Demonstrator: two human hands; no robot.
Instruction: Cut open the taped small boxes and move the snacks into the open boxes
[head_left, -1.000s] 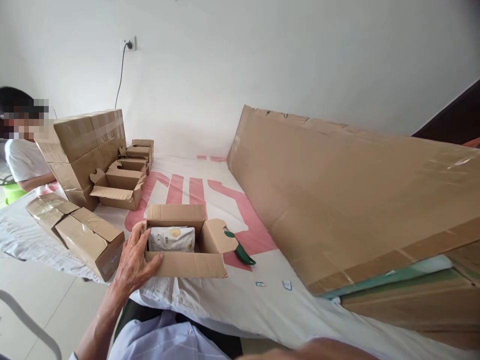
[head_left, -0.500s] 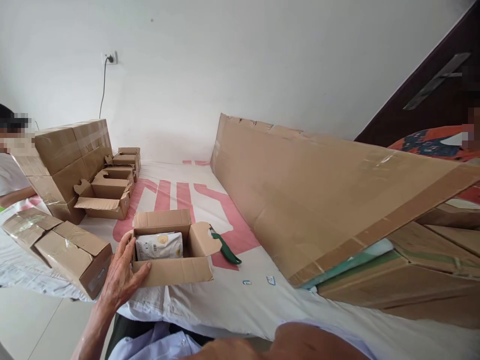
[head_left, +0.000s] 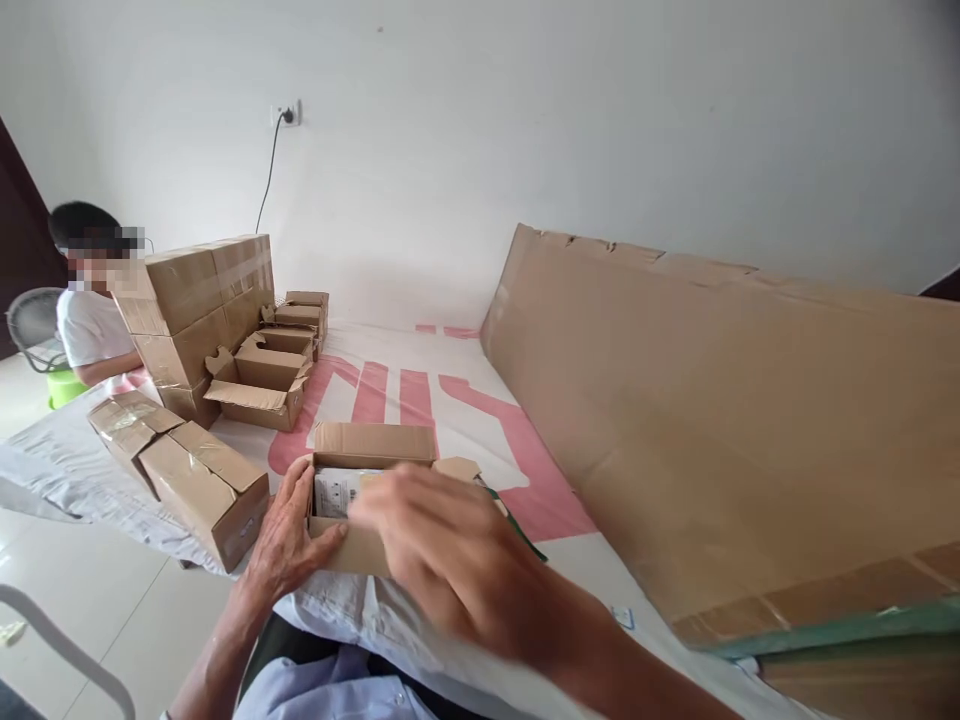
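Note:
An open cardboard box (head_left: 352, 552) stands in front of me on the cloth, flaps raised. My left hand (head_left: 289, 535) is closed on its left end, with the thumb over the near flap and the fingers along the left wall. Inside lies a white printed packet (head_left: 335, 493), partly covered from view. My right hand (head_left: 450, 555) is over the right part of the box, its fingers smeared by motion, so what they hold, if anything, cannot be told. Behind it, a dark green curved handle (head_left: 531, 538) shows at the box's right side.
Taped boxes (head_left: 202, 485) lie at the left, with open cartons (head_left: 259, 395) and a stack of sealed boxes (head_left: 184, 295) behind. A large cardboard sheet (head_left: 675, 420) leans at the right. A person (head_left: 94, 325) sits beyond the stack.
My right hand has come in from the lower edge over the box. The view has turned left, and my left hand stays on the box's left end.

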